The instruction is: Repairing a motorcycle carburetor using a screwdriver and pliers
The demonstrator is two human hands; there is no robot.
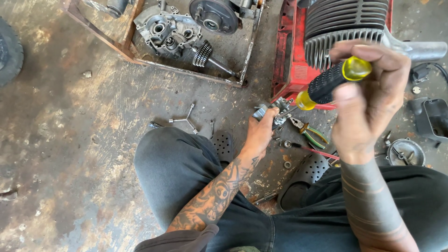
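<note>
My right hand [368,100] grips a screwdriver [329,81] by its black and yellow handle, held up close to the camera with the shaft slanting down to the left. My left hand [260,130] reaches down to the floor between my knees and holds a small metal part [268,112]. The screwdriver's tip meets that part. Both forearms are bare and tattooed.
I squat in grey trousers and black clogs [224,144]. A Y-shaped wrench [183,120] and green-handled pliers [308,133] lie on the stained concrete. A rusty tray [116,46] holds an engine case [165,28] and gear shaft [205,56]. A finned cylinder [345,23] rests on a red crate [284,56].
</note>
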